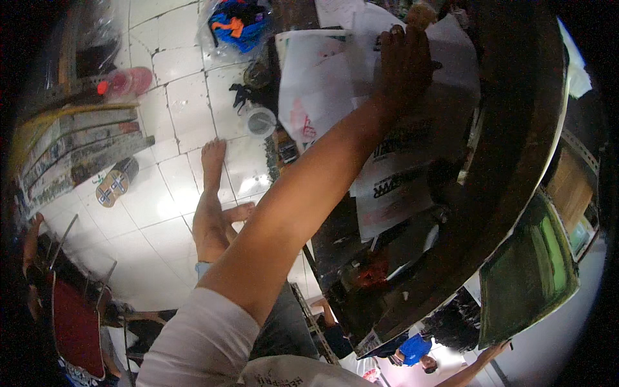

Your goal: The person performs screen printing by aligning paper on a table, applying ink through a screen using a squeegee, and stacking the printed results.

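Shadow on your left hand (405, 61) obscures its hold over the papers (316, 80); your right hand (500, 350), near right, looks too small to read.

Wears a whitish T-shirt (309, 371) with a short, loose sleeve (196, 338), plain and softly creased, and small dark lettering (271, 380) printed across the front. Shows a narrow light-blue edge of legwear (204, 267) above the knee. Goes barefoot (213, 153), and likewise bare from sleeve hem to left hand (407, 68).
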`<state>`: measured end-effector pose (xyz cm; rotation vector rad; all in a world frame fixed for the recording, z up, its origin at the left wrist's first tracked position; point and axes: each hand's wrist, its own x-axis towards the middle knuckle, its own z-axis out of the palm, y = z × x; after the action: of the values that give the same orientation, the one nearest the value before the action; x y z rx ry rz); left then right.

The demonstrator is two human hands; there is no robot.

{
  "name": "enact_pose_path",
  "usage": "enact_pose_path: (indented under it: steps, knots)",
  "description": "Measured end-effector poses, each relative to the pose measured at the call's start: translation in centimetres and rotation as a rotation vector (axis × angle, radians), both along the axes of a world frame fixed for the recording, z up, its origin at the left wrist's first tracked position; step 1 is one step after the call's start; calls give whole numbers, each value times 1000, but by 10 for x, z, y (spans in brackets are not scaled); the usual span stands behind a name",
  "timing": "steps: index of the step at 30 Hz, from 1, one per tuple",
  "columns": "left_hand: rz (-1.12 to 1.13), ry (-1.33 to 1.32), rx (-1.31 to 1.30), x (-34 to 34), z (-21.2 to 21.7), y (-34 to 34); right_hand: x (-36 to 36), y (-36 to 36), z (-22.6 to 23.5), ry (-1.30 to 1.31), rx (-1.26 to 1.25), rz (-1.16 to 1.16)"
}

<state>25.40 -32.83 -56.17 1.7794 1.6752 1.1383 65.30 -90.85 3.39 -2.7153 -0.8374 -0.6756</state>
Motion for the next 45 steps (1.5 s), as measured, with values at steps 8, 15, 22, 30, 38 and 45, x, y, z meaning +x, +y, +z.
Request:
enact_pose_path:
  steps: [8, 15, 22, 30, 38, 45]
  knots:
    - [8, 201, -180, 58, -38, 17, 20, -46, 50, -20, 13, -23]
    - [8, 64, -105, 19, -22, -14, -7, -7, -21, 95, 67, -43]
    - [12, -247, -132, -16, -9, -61, 1, -9, -23, 36, -18, -1]
    - [116, -675, -237, -34, 32, -84, 27, -40, -14, -4, -130, 80]
    - [493, -598, -347, -125, 35, -180, 2, 19, -42, 96, -92, 96]
    - [319, -284, -220, -272, 186, -227, 8, 2, -44, 21, -127, 185]
